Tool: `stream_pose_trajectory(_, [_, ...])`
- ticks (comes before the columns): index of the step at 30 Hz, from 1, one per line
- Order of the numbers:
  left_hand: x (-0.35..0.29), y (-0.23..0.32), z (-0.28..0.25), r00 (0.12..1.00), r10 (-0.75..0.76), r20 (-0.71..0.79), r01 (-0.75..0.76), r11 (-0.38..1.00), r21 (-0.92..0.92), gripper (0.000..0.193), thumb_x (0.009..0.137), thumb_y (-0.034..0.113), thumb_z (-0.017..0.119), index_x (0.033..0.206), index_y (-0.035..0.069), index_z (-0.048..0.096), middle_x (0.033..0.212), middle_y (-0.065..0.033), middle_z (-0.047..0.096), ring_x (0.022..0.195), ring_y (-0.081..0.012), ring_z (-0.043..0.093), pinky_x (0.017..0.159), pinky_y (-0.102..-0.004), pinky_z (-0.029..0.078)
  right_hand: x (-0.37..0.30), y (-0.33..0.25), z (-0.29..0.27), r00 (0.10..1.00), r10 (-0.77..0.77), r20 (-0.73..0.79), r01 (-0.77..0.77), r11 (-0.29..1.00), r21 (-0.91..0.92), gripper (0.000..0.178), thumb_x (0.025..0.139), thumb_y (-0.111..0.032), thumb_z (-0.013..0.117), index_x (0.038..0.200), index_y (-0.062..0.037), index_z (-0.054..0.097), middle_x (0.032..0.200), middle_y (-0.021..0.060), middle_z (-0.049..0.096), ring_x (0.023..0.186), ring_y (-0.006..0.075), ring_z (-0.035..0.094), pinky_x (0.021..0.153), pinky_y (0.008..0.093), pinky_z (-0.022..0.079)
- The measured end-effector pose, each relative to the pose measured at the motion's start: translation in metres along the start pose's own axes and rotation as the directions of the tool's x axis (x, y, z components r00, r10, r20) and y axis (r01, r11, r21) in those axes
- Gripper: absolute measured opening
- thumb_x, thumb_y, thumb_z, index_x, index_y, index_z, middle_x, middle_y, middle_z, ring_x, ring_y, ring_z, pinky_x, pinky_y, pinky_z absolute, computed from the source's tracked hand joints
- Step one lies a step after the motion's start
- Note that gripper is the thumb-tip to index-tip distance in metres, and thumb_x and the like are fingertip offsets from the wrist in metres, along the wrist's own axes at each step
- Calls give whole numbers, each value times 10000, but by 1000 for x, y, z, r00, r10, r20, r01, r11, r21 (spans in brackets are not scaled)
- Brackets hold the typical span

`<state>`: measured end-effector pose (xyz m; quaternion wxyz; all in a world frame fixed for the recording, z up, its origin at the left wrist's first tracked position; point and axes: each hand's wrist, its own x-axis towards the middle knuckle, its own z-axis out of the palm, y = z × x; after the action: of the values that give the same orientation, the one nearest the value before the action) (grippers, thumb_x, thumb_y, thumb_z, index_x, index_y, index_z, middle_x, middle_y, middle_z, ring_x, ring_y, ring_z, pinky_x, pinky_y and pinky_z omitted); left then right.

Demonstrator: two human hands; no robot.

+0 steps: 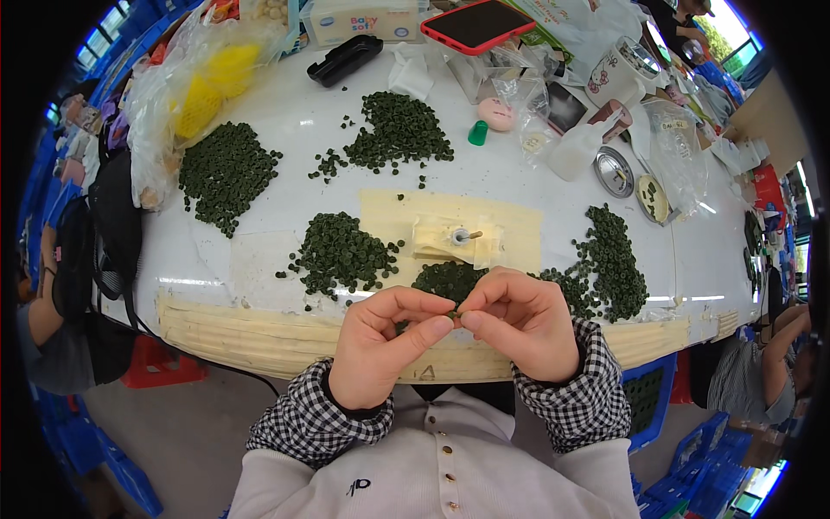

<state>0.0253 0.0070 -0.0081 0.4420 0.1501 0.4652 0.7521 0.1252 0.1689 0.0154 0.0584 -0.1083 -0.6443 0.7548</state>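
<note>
Green piece (456, 315): small, mostly hidden, between both hands' fingertips above the near side of the worktop (493, 177).
Left grip (380, 346): thumb and forefinger pinched on it.
Right grip (526, 327): likewise pinched, fingertips meeting the left's.
Lettering: printed on the clear plastic box (363, 23) at the far edge; dark letters on the white garment (415, 476).
Near edge: layered tan strips (259, 339).
Room leftward: white surface between far-left pile (229, 173) and near-middle pile (341, 253).
Room beyond: yellowish sheet (385, 206) bearing a small fixture (461, 236).
</note>
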Motion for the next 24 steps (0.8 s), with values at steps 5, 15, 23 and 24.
stream_pose_trajectory(5, [1,0,2,997,77,-28,-71,983,169,149,821,3,650,970,-7,658,803,-4,631,665,-26,484,631,-167,390,0,2,-1,1000,-14,0,14,1000,-15,103,845,-22,617,927,36,596,862,38,599,754,61,566,673,202,468])
stream_pose_trajectory(15, [0,3,5,992,123,42,-130,956,264,148,822,-10,644,968,-11,665,712,54,566,607,2,389,541,-151,313,1,-2,-6,983,133,124,-157,965,210,109,847,-31,629,911,-25,540,806,-25,540,736,25,503,651,169,416])
stream_pose_trajectory(23, [1,1,4,984,167,66,-179,943,281,169,825,-1,639,992,-15,663,685,62,557,575,6,378,513,-151,302,1,0,-5,984,128,127,-155,960,232,122,855,-48,628,900,-45,515,788,-42,510,696,11,461,600,159,377])
stream_pose_trajectory(24, [1,2,5,984,163,66,-175,945,278,171,826,0,639,995,-16,662,684,63,557,575,7,377,513,-150,303,1,0,-5,984,125,130,-152,961,230,123,856,-50,627,898,-45,512,787,-42,509,694,10,459,598,159,377])
